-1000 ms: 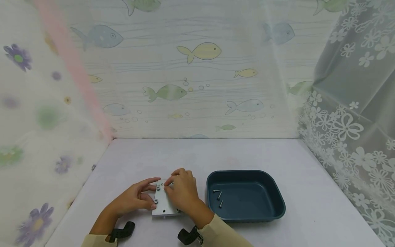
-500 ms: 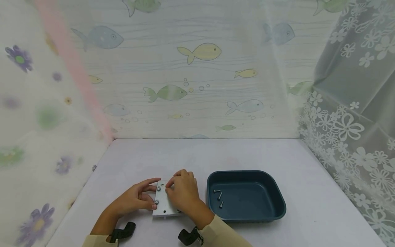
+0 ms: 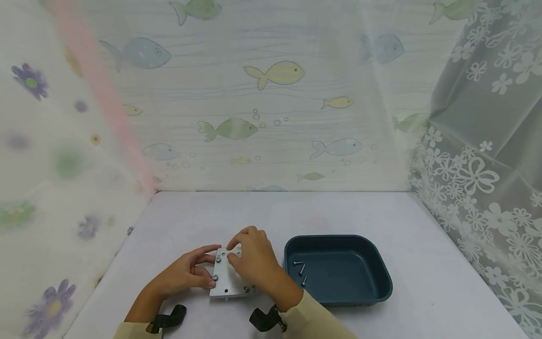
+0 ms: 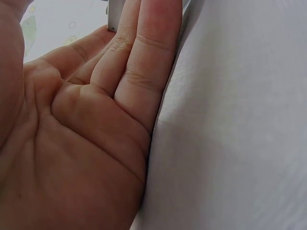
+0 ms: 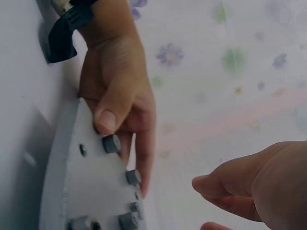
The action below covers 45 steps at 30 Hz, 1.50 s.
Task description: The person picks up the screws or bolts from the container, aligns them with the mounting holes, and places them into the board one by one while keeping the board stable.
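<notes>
A silver metal plate [image 3: 230, 280] lies on the table, with socket head screws standing in several of its holes. Two screws [image 3: 215, 278] run along its left side, and another screw [image 3: 246, 289] is at the near right. My left hand [image 3: 186, 269] grips the plate's left edge, thumb at the near side and index finger at the far corner. In the right wrist view, that thumb presses beside a screw [image 5: 112, 143]. Above the plate's far part is my right hand [image 3: 256, 261], its thumb and index finger parted with nothing between them.
A dark blue tray [image 3: 351, 273] stands right of the plate, close to the right forearm. Three loose screws [image 3: 302, 270] lie at its left end. Black wrist mounts [image 3: 169, 318] sit on both wrists. Patterned curtains [image 3: 271, 132] surround the white table.
My right hand's thumb and index finger, close together over the plate before, have spread apart. The hand has shifted slightly up and right, uncovering the near-right screw. My left hand has stayed put.
</notes>
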Motion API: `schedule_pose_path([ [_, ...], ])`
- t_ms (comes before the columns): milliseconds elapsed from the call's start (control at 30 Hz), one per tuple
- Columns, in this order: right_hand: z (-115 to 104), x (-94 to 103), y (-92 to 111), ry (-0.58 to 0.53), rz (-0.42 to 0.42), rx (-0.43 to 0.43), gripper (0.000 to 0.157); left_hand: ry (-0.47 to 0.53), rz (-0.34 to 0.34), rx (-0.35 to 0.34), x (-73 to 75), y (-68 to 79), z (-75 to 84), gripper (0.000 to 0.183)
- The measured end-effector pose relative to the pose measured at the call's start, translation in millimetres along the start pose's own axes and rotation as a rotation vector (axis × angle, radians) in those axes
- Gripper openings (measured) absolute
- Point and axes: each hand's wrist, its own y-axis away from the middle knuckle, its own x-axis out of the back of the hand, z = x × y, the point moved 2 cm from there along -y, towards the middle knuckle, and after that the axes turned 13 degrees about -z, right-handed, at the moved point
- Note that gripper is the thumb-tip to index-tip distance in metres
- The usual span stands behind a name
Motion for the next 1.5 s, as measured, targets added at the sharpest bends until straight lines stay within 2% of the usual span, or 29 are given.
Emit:
schedule_pose_path([
  [367,12.0,30.4,11.0,-0.043,-0.065,0.097,0.005,-0.032,0.007,0.002,0.8,-1.2,1.2,0.096],
  [700,28.2,50.7,20.7,-0.067,-0.121,0.130,0.006,-0.025,0.034,0.032,-1.8,-2.2,-2.2,0.097],
  [1167,72.1,74.1,26.1,-0.118,-0.186,0.172,0.012,-0.010,0.047,0.036,-4.2,-1.3,-1.0,0.099],
  [1500,97.7,86.2,26.4,-0.195,-0.277,0.237,0.013,-0.030,0.049,0.030,-3.4,-2.3,-1.1,0.098],
])
